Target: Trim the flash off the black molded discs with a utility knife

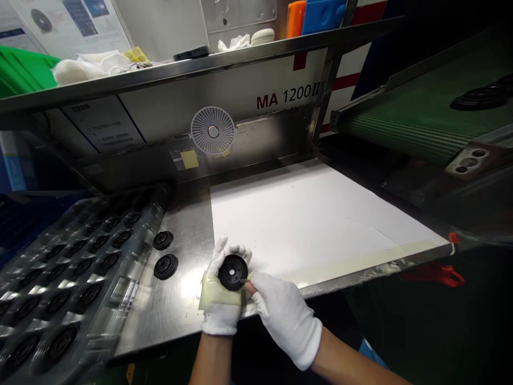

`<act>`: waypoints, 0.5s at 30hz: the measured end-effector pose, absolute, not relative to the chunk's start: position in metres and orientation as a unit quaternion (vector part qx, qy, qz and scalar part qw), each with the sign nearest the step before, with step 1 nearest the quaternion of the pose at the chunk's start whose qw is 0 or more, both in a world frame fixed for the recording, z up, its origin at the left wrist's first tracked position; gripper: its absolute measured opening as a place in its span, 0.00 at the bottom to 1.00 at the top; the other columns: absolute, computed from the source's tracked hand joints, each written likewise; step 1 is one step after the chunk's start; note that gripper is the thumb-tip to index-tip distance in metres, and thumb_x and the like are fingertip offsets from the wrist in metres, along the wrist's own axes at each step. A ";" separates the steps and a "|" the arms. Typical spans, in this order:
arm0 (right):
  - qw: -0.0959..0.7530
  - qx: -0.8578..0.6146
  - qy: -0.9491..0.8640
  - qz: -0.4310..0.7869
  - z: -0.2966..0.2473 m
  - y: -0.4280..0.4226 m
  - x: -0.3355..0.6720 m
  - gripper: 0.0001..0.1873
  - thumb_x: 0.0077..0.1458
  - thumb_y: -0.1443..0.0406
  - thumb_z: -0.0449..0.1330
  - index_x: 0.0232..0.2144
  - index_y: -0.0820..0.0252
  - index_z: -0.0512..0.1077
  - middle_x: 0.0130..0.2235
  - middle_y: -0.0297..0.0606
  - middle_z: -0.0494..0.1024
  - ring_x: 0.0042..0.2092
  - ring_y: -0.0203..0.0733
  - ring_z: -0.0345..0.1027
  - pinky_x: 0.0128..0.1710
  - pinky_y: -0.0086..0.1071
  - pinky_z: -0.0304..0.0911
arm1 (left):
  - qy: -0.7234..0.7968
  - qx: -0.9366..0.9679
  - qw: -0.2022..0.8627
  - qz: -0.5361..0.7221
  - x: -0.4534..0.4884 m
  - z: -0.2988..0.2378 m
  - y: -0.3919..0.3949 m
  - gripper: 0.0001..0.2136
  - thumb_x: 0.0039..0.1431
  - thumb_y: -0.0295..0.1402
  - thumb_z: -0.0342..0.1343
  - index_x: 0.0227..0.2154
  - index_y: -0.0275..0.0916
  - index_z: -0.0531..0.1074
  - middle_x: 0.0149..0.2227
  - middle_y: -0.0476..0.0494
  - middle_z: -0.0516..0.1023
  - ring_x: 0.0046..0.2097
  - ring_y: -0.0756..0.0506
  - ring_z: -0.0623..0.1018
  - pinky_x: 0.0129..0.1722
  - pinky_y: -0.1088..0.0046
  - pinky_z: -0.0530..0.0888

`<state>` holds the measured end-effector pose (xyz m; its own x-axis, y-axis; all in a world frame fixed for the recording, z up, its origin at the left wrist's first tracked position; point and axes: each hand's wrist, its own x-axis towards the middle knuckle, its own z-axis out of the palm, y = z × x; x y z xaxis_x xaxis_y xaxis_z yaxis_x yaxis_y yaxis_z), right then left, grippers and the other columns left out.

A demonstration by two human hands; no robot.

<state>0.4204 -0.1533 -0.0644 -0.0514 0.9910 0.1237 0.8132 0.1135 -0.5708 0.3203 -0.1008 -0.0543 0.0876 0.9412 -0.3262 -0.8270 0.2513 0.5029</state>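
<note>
Steel bench (176, 305): my left fingers (224, 254) grip a black disc (233, 272); right fingers (260, 291) at its edge, grip hidden.

My left hand (219, 315) and right hand (285, 318) wear white cotton gloves, the left banded with pale yellow tape (213, 291). The disc (233, 272) is black, against a white sheet (312, 219); farther right runs a green ribbed belt (417, 123).
</note>
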 end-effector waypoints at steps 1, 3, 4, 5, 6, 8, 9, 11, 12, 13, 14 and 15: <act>0.254 -0.639 -0.703 0.180 -0.064 -0.153 0.422 0.10 0.60 0.65 0.48 0.28 0.56 0.66 0.26 0.30 0.72 0.26 0.35 0.64 0.24 0.27 0.49 | 0.299 0.101 0.757 0.572 0.318 -0.054 -0.103 0.17 0.50 0.30 0.52 0.45 0.39 0.68 0.35 0.41 0.74 0.39 0.43 0.74 0.39 0.61 0.72; 0.262 -0.637 -0.701 0.184 -0.064 -0.152 0.426 0.09 0.60 0.65 0.47 0.32 0.56 0.66 0.29 0.31 0.73 0.28 0.36 0.65 0.25 0.28 0.49 | 0.294 0.097 0.789 0.531 0.314 -0.055 -0.106 0.17 0.50 0.31 0.51 0.45 0.37 0.68 0.35 0.38 0.73 0.38 0.41 0.74 0.36 0.60 0.72; 0.264 -0.638 -0.700 0.185 -0.064 -0.152 0.428 0.08 0.60 0.66 0.47 0.33 0.55 0.66 0.29 0.31 0.73 0.28 0.36 0.65 0.25 0.28 0.50 | 0.295 0.091 0.788 0.532 0.314 -0.055 -0.105 0.16 0.49 0.30 0.51 0.43 0.37 0.69 0.32 0.40 0.73 0.35 0.42 0.74 0.34 0.61 0.72; 0.264 -0.640 -0.698 0.184 -0.064 -0.152 0.429 0.08 0.60 0.66 0.47 0.33 0.55 0.67 0.29 0.31 0.73 0.28 0.36 0.65 0.25 0.28 0.50 | 0.296 0.084 0.780 0.546 0.315 -0.054 -0.105 0.14 0.49 0.30 0.51 0.40 0.36 0.70 0.29 0.43 0.72 0.32 0.44 0.73 0.33 0.63 0.72; 0.260 -0.644 -0.696 0.181 -0.064 -0.152 0.429 0.09 0.60 0.66 0.47 0.33 0.55 0.67 0.29 0.31 0.73 0.27 0.36 0.64 0.25 0.28 0.49 | 0.296 0.075 0.770 0.560 0.316 -0.054 -0.103 0.11 0.48 0.29 0.52 0.37 0.37 0.71 0.26 0.45 0.71 0.30 0.46 0.72 0.32 0.65 0.72; 0.250 -0.652 -0.695 0.173 -0.066 -0.153 0.428 0.09 0.60 0.65 0.47 0.31 0.56 0.67 0.27 0.31 0.72 0.26 0.36 0.63 0.25 0.28 0.49 | 0.299 0.051 0.762 0.572 0.320 -0.054 -0.100 0.07 0.47 0.28 0.53 0.32 0.37 0.71 0.24 0.48 0.69 0.28 0.48 0.71 0.30 0.69 0.71; 0.246 -0.652 -0.696 0.172 -0.066 -0.154 0.427 0.10 0.60 0.65 0.47 0.30 0.56 0.67 0.26 0.31 0.72 0.26 0.36 0.63 0.25 0.29 0.49 | 0.303 0.041 0.759 0.575 0.321 -0.054 -0.098 0.06 0.47 0.27 0.54 0.31 0.37 0.71 0.24 0.48 0.69 0.27 0.49 0.71 0.30 0.70 0.71; 0.243 -0.649 -0.699 0.176 -0.068 -0.157 0.425 0.11 0.60 0.65 0.47 0.29 0.56 0.66 0.26 0.31 0.72 0.26 0.36 0.63 0.25 0.28 0.49 | 0.313 0.027 0.749 0.584 0.324 -0.053 -0.097 0.05 0.47 0.27 0.55 0.29 0.38 0.70 0.24 0.49 0.68 0.27 0.50 0.70 0.30 0.72 0.70; 0.242 -0.646 -0.701 0.181 -0.068 -0.158 0.424 0.11 0.60 0.64 0.47 0.28 0.56 0.66 0.25 0.31 0.72 0.26 0.36 0.63 0.25 0.28 0.49 | 0.317 0.024 0.744 0.587 0.324 -0.053 -0.096 0.04 0.47 0.26 0.55 0.29 0.38 0.70 0.24 0.49 0.68 0.28 0.50 0.70 0.30 0.72 0.71; 0.243 -0.643 -0.702 0.188 -0.069 -0.159 0.423 0.12 0.60 0.64 0.47 0.27 0.56 0.66 0.25 0.31 0.71 0.26 0.36 0.63 0.25 0.28 0.49 | 0.320 0.024 0.739 0.592 0.325 -0.053 -0.096 0.04 0.47 0.26 0.55 0.28 0.37 0.70 0.24 0.49 0.68 0.28 0.50 0.70 0.30 0.72 0.71; 0.245 -0.638 -0.702 0.199 -0.068 -0.160 0.422 0.12 0.60 0.64 0.47 0.26 0.56 0.65 0.24 0.31 0.71 0.25 0.36 0.63 0.25 0.28 0.49 | 0.322 0.026 0.735 0.597 0.325 -0.052 -0.096 0.03 0.47 0.26 0.55 0.28 0.37 0.70 0.24 0.49 0.68 0.28 0.50 0.70 0.30 0.72 0.71; 0.252 -0.632 -0.702 0.211 -0.068 -0.160 0.422 0.13 0.60 0.64 0.47 0.25 0.57 0.65 0.24 0.30 0.70 0.25 0.36 0.63 0.25 0.28 0.49 | 0.324 0.027 0.731 0.600 0.325 -0.052 -0.096 0.03 0.47 0.26 0.55 0.28 0.37 0.70 0.24 0.49 0.68 0.28 0.50 0.70 0.30 0.71 0.71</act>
